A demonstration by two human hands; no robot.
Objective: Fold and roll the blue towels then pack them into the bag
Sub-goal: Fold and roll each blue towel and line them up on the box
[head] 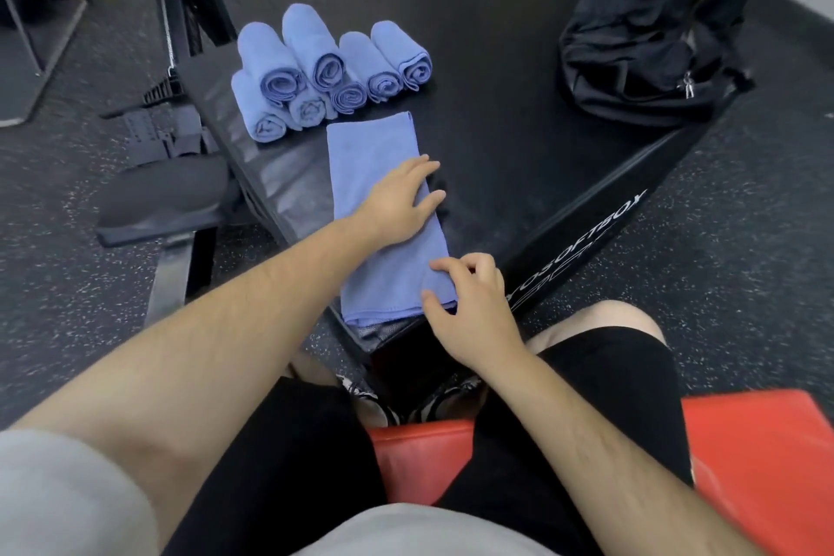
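Setting up the roll on the long folded blue cloth towel [370, 149]

It lies flat at the near corner of the black padded counter [496, 126]. The rolled blue towels [325, 68] sit at the counter's far left edge and the black fabric bag [632, 59] at its far right. My left hand [397, 199] presses flat mid-strip. My right hand [474, 307] curls at the near end; whether it pinches, I cannot tell. I'd tuck that end tight, then roll evenly, keeping the edges aligned.

Left hand [399, 199] flat, fingers spread, reaching forward, right hand [469, 307] nearer, fingers bent
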